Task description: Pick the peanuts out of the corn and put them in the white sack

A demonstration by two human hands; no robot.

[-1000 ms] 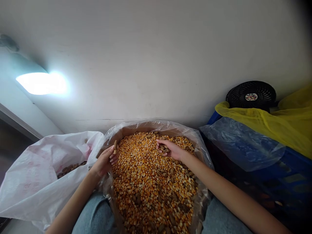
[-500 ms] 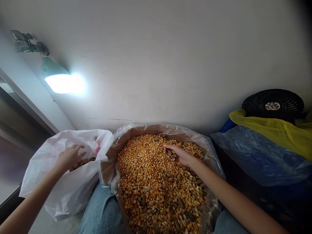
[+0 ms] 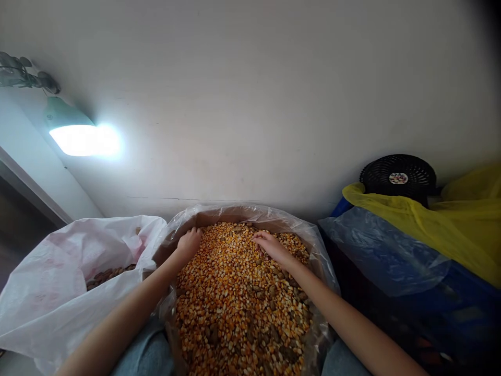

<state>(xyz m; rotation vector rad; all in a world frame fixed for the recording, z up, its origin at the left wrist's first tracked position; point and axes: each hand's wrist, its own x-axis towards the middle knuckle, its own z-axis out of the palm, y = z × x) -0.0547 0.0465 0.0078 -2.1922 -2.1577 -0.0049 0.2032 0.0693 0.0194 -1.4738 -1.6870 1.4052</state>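
Observation:
Loose yellow-orange corn kernels (image 3: 227, 297) fill a box lined with a clear plastic bag (image 3: 326, 261), held between my knees. Brown, lumpy pieces (image 3: 276, 334) that look like unshelled peanuts lie scattered among the kernels, mostly to the right. My left hand (image 3: 190, 243) rests at the far left edge of the corn, its fingers curled down; what they hold, if anything, is hidden. Over the far right part of the corn, my right hand (image 3: 272, 246) is closed around a few brown pieces, partly hidden beneath the fingers.
Left of the box stands a white plastic sack (image 3: 50, 282) with similar brown pieces (image 3: 105, 275) inside. A lit lamp (image 3: 74, 130) hangs on the wall. On the right are a black fan (image 3: 399, 180), yellow mesh (image 3: 422, 222) and a blue crate (image 3: 450, 308) with clear plastic.
My left hand has moved right, from above the white sack into the corn box, and its fingers have curled. My right hand stays over the corn, now turned further palm down. The view has shifted right.

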